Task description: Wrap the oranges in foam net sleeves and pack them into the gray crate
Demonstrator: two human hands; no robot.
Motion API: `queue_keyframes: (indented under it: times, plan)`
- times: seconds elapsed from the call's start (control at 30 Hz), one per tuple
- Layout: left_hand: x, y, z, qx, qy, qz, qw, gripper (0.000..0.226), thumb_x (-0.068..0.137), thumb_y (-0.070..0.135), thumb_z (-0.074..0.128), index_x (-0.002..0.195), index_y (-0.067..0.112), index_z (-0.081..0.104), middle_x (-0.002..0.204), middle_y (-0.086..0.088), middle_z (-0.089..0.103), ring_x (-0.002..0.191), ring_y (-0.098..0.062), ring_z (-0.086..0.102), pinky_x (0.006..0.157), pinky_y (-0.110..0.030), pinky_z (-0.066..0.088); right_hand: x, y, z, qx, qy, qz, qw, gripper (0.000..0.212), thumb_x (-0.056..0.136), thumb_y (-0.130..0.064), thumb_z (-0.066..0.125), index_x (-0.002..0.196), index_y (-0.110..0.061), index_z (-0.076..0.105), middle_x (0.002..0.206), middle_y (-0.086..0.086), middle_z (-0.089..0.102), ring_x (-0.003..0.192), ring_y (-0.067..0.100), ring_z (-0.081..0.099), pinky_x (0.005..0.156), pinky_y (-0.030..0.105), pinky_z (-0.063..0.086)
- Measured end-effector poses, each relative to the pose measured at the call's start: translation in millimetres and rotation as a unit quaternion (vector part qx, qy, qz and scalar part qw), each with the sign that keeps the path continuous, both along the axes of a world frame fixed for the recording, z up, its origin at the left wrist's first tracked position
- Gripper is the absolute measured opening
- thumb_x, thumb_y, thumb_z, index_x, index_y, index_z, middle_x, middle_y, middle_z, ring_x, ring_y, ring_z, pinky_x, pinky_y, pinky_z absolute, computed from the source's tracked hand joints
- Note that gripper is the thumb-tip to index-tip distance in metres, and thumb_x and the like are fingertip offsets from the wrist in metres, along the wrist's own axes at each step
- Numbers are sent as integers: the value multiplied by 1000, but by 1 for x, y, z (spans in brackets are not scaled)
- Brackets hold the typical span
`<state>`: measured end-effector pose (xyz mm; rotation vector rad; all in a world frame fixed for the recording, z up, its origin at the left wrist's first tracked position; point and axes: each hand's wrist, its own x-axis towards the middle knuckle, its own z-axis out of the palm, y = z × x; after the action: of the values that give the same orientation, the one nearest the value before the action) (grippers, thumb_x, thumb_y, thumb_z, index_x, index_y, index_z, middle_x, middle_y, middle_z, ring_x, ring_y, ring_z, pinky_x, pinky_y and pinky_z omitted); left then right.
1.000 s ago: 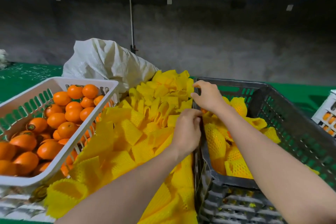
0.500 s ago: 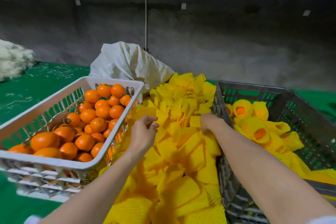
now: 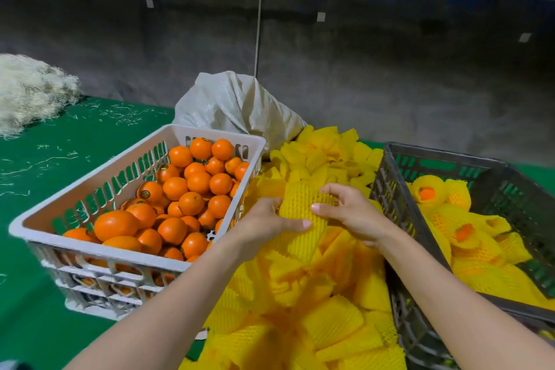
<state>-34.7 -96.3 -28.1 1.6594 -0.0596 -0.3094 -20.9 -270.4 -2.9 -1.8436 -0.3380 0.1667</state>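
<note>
Head view: nearest lay a heap of yellow foam net sleeves (image 3: 315, 309). Just above it, the left hand (image 3: 264, 222) and right hand (image 3: 351, 213) pinched one sleeve (image 3: 303, 204) between them, each at its own side. Loose oranges (image 3: 180, 198) filled the white basket (image 3: 135, 153) to the left; wrapped oranges (image 3: 444, 198) sat in the gray crate (image 3: 450, 156) on the right. A white sack (image 3: 234, 102) slumped behind.

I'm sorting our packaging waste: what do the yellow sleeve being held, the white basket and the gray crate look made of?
The yellow sleeve: soft foam netting, matte; its diamond mesh bends in the grip. The white basket: probably moulded plastic, smooth with slight sheen, slotted walls. The gray crate: seemingly rigid plastic too, duller, with moulded lattice walls.
</note>
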Motion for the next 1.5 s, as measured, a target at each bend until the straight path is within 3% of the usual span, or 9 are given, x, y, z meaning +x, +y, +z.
queue_keyframes:
  times: [0.27,0.4,0.5,0.73,0.87,1.1,1.27,1.37,1.5]
  plan:
    - [0,45,3,3,-33,-71,997,35,76,2,74,109,9,66,108,-7,71,98,-18,68,78,-25,57,-3,11,2,161,235,55,957,48,83,-30,51,116,3,57,117,17,64,103,33,63,79,50,55]
    - [-2,52,6,127,-115,-50,984,31,72,8,81,98,12,64,94,-4,71,79,-5,67,68,-20,55,-3,39,-2,-50,24,21,998,31,82,-30,64,99,-5,68,98,3,68,93,15,62,74,18,47]
    - [-4,54,0,193,-154,-3,969,49,69,20,85,109,7,59,100,-6,67,88,-15,64,75,-34,54,1,62,-13,-161,-189,-51,967,13,80,-18,71,80,-8,64,80,5,58,75,14,52,70,30,40]
    - [28,123,0,156,-180,108,965,29,98,29,50,84,6,61,57,12,56,48,6,50,48,-9,34,22,91,-29,-86,-214,-92,969,14,90,-9,58,79,-13,50,66,-6,40,59,5,37,55,19,29]
    - [61,187,-15,370,-115,99,917,25,93,16,60,110,-2,62,105,-13,64,97,-28,61,78,-38,48,23,140,-32,-17,-207,-72,976,22,93,-12,53,76,-23,46,68,-5,45,58,-1,42,52,16,32]
    - [64,241,-38,558,13,56,828,7,83,12,64,87,12,58,82,-5,53,82,-22,51,86,-41,49,14,202,-70,-136,-207,31,968,9,99,-27,45,100,-18,42,61,-3,28,48,9,30,48,23,21]
    - [62,252,-40,636,106,12,764,47,77,32,75,115,15,54,128,-13,41,118,-35,45,96,-45,46,17,199,-72,-172,-217,11,961,25,99,-26,44,116,-8,44,59,-3,28,46,9,33,47,25,20]
    - [62,252,-38,623,90,38,776,47,75,23,76,115,12,54,121,-13,45,104,-28,52,85,-35,50,15,195,-64,-109,-184,-5,977,14,97,-25,49,103,-12,48,68,4,37,52,15,33,51,30,28]
    - [58,249,-28,417,19,151,896,23,75,26,73,87,19,55,87,-7,55,74,-19,54,67,-29,49,17,178,-40,84,-98,-42,991,22,74,-17,53,63,-10,36,63,8,28,60,18,28,56,33,22]
